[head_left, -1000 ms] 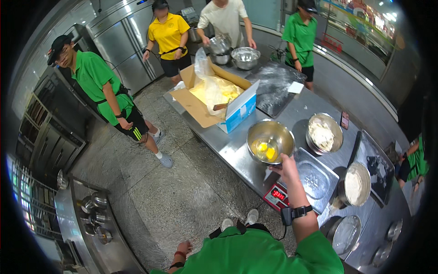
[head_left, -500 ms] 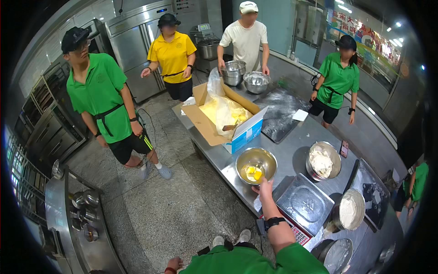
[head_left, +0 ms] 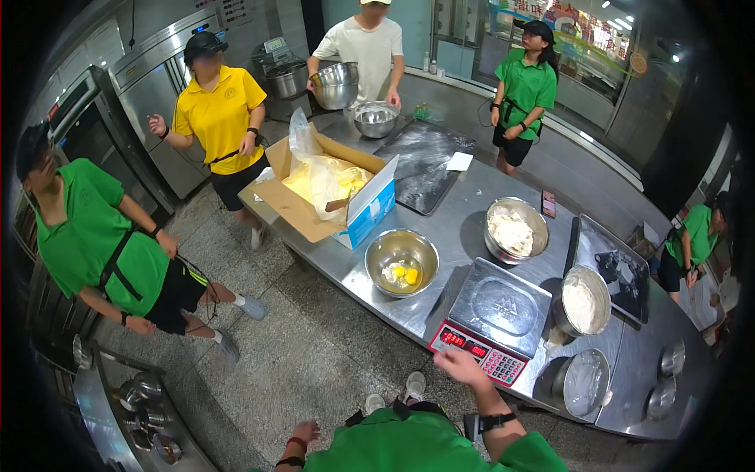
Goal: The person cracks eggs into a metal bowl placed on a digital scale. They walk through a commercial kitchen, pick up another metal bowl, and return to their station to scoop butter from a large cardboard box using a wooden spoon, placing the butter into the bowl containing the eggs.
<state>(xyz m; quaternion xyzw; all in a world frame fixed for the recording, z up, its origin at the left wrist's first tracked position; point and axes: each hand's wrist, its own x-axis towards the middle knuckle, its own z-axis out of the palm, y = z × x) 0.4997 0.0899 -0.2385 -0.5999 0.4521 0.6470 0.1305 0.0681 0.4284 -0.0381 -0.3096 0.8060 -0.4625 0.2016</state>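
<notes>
While the right hand (head_left: 462, 366) is at the front of the red and silver scale (head_left: 501, 303), the shiny bowl (head_left: 417, 250) with yellow egg yolks (head_left: 406, 274) sits on the desk (head_left: 491, 185), near the box (head_left: 371, 214). The left hand (head_left: 306, 431) hangs low, away from the desk. I can't tell if either hand's fingers are open or closed.

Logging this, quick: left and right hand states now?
Left hand: nothing visibly held; open or closed unclear.
Right hand: nothing visibly held, near the scale; closure unclear.
</notes>
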